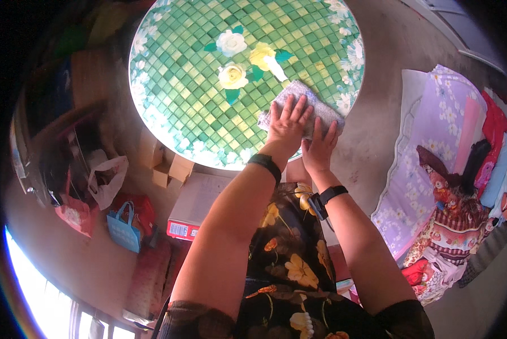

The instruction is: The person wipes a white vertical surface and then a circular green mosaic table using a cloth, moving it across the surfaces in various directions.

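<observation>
A folded greyish cloth (325,113) lies on a round table (173,101) printed with a green checked pattern, roses and a white flower border. My left hand (286,123) rests flat on the cloth with its fingers spread. Beside it, nearer the table's right edge, my right hand (320,146) has its fingertips on the cloth's near side, its palm close to the rim. Both wrists wear dark bands. The cloth hides the tabletop beneath it.
Under the table's near left edge stand small cardboard boxes (161,174) and a larger carton (200,195). Bags, among them a blue one (124,229), sit on the floor at left. At right lie a lilac floral quilt (423,169) and a heap of clothes (456,229).
</observation>
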{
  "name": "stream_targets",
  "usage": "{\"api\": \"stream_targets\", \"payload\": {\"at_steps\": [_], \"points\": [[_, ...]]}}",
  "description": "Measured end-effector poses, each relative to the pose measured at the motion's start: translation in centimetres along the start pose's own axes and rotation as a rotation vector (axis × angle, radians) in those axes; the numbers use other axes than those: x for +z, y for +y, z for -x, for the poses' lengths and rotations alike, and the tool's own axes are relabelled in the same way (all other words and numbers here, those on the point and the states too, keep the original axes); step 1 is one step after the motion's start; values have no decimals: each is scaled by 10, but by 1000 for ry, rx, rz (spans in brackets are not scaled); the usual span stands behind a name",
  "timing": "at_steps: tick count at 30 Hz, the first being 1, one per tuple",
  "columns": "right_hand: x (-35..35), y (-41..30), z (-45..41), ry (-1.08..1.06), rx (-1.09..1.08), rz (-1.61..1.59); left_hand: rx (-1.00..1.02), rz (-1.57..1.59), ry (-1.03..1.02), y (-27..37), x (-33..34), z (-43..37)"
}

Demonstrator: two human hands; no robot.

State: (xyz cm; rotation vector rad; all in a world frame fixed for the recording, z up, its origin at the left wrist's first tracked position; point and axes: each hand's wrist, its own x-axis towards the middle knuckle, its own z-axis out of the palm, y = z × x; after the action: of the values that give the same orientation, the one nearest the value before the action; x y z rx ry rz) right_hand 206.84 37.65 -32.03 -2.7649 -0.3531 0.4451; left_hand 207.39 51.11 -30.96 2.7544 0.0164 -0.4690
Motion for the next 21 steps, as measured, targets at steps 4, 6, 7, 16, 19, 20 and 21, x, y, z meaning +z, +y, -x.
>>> {"api": "stream_targets", "payload": {"at_steps": [4, 6, 7, 16, 19, 20, 21], "points": [[10, -29, 28, -117, -135, 41, -23, -13, 119, -21, 26, 45], [15, -49, 49, -173, -186, 54, -40, -20, 55, -35, 28, 77], [22, -56, 56, -175, -208, 46, -65, 12, 72, -41, 28, 90], [22, -81, 27, -312, -586, 43, -250, 41, -48, -91, 12, 124], [9, -92, -21, -298, -530, 172, -371, 95, 87, -99, 1, 83], [5, -98, -36, -288, -514, 135, -429, 134, 89, -101, -6, 70], [3, -99, -52, -275, -494, 105, -481, 178, 92, -101, -11, 56]]}}
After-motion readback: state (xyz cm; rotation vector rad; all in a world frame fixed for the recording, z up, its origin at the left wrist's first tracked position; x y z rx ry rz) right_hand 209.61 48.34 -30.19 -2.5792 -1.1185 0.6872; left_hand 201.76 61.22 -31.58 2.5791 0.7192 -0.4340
